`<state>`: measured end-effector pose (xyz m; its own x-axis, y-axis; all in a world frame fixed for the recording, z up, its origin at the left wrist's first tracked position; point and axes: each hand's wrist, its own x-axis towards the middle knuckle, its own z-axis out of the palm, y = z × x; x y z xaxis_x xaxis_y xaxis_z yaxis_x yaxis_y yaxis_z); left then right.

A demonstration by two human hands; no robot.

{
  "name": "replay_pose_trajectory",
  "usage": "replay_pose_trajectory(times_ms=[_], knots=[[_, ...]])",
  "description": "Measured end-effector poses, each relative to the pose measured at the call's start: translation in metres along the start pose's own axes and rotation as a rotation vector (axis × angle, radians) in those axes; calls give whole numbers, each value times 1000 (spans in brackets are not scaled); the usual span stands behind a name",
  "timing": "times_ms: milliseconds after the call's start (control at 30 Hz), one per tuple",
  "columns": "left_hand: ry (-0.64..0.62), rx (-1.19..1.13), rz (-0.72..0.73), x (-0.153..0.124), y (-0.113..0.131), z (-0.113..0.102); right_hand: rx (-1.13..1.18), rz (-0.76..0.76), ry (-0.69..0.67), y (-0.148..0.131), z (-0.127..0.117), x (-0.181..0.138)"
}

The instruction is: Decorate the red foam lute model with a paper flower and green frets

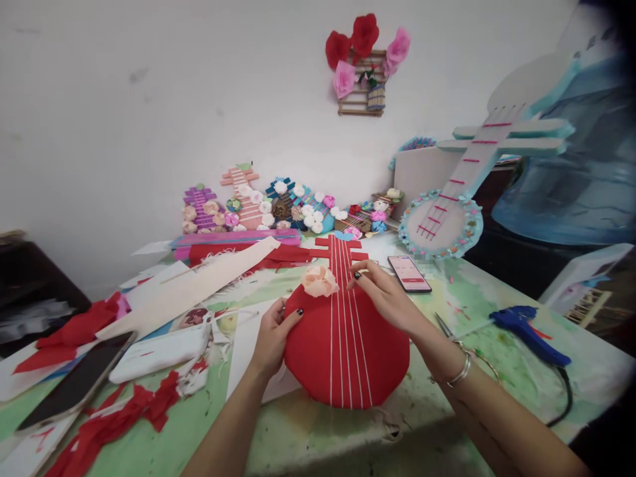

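Red lute gripped by the table's near edge

My left hand pinches its left rim, thumb on the front, other fingers mostly hidden. My right hand is loosely bent at the strings; whether its fingertips touch them, I can't tell. A peach flower sits at the body's upper left. White paper pokes out underneath. Scissors lie close by my right forearm, which partly blocks them, and the glue gun lies toward the table's right edge. A phone rests just past my right hand. Leftward, a dark phone, white case and red scraps crowd the near corner. Small lutes line the far edge.
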<state>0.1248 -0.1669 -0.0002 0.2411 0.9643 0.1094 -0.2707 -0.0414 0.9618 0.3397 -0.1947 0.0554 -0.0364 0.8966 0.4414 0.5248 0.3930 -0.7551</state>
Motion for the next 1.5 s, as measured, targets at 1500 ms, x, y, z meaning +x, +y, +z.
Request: replay_pose_trajectory(times_ms=[1500], knots=[[-37, 44, 17, 0, -4, 1, -27, -146, 1, -13, 9, 7]])
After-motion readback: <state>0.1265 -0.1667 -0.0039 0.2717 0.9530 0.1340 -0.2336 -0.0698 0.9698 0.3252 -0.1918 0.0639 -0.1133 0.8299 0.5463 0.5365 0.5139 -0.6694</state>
